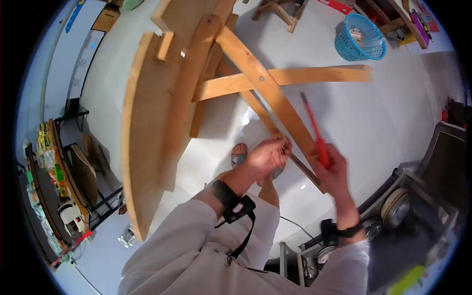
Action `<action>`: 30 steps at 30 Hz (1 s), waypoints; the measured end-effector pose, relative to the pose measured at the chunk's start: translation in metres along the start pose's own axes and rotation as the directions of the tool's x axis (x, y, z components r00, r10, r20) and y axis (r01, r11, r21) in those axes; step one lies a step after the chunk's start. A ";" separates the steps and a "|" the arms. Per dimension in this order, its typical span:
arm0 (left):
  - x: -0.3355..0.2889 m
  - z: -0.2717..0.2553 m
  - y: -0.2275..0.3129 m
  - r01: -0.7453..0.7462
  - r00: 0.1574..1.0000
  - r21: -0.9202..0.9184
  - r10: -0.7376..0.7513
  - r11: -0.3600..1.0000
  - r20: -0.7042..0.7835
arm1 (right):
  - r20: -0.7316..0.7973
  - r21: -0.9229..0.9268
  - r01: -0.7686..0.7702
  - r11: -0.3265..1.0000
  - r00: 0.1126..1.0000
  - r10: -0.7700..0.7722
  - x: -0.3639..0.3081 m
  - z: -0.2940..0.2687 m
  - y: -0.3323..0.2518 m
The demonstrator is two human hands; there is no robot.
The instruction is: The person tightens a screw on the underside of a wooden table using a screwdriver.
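A wooden folding table is tipped on its side, its top standing upright at my left. Its crossed wooden legs reach out to the right, joined by a bolt. My right hand is closed round the red handle of a screwdriver, whose shaft points up and away. That hand is against or just beside the lower end of one leg. My left hand is closed in a pinch beside the lower leg bars; whatever sits between its fingertips is too small to make out.
A blue plastic basket stands on the floor at the far right, near a small wooden stool. Shelves with packets line the left. Pots sit on a metal rack at the lower right. My sandalled feet are below the legs.
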State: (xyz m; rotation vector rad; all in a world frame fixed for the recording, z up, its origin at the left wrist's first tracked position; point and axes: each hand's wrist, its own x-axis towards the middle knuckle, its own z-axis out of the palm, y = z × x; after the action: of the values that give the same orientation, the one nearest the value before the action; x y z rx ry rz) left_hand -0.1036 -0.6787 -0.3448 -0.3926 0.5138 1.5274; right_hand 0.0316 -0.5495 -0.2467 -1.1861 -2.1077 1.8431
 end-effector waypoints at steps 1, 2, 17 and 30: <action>0.004 -0.011 0.010 -0.009 1.000 -0.010 0.009 1.000 -0.010 | 0.029 -0.077 0.005 0.997 1.000 -0.003 0.003 -0.016 -0.007; 0.010 -0.017 0.024 -0.055 0.998 0.015 0.055 0.998 -0.026 | 0.013 0.065 -0.004 0.998 1.000 0.003 0.006 -0.031 -0.011; 0.120 -0.098 0.123 -0.330 0.925 0.052 0.312 0.942 0.219 | -0.247 -0.374 0.341 0.862 0.859 -0.447 0.077 -0.069 0.038; 0.098 -0.064 0.104 -0.464 0.751 -0.189 0.498 0.865 0.433 | -0.143 -0.451 0.490 0.746 0.785 -0.602 0.020 -0.015 -0.001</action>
State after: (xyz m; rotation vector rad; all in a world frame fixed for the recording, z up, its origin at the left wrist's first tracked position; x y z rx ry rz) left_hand -0.2143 -0.6299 -0.4444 0.0862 0.1740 2.0716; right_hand 0.0256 -0.5250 -0.2498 -0.6835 -2.3683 0.9594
